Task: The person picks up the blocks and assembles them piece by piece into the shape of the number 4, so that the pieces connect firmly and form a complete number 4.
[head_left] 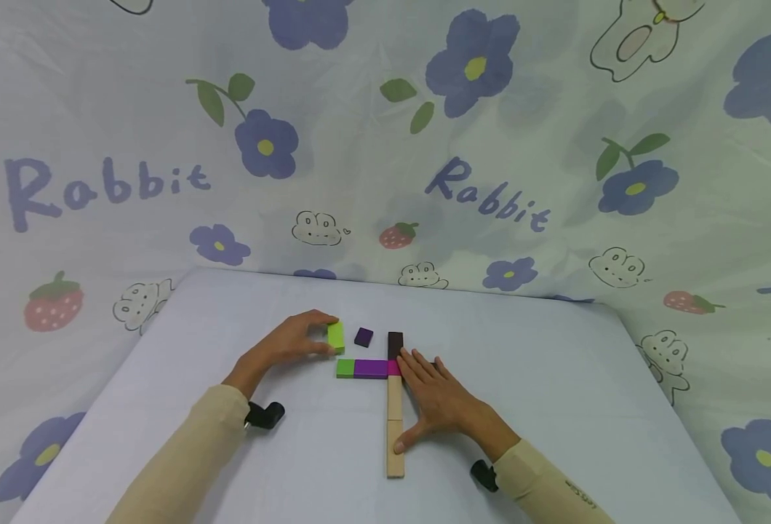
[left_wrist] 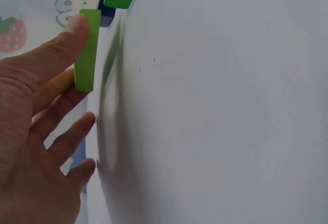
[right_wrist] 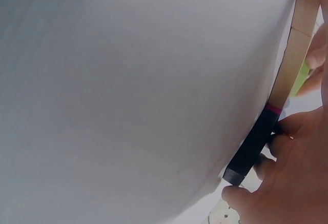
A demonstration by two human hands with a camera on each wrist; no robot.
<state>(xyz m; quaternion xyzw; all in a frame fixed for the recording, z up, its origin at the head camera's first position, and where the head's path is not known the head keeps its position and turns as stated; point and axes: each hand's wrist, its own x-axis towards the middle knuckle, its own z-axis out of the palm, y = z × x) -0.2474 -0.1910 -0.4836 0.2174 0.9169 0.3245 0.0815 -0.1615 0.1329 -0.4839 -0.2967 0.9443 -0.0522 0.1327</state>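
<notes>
My left hand (head_left: 292,338) pinches a lime-green block (head_left: 336,338) between thumb and fingers, above the tabletop in the left wrist view. Nearby lies a small dark purple block (head_left: 363,337). A cross of blocks is laid out: a green block (head_left: 345,369) and a purple block (head_left: 370,369) form the left arm, a magenta block (head_left: 394,368) the centre. A dark block (head_left: 395,343) is above it, two wooden blocks (head_left: 395,398) below. My right hand (head_left: 439,399) rests over the right arm with straight fingers, mostly hiding a black block (right_wrist: 251,144); its thumb touches the lower wooden block.
A white cloth covers the table (head_left: 529,342). Behind it hangs a curtain (head_left: 333,167) printed with flowers, rabbits and strawberries. Black wrist cameras (head_left: 265,415) protrude by both sleeves, close above the table.
</notes>
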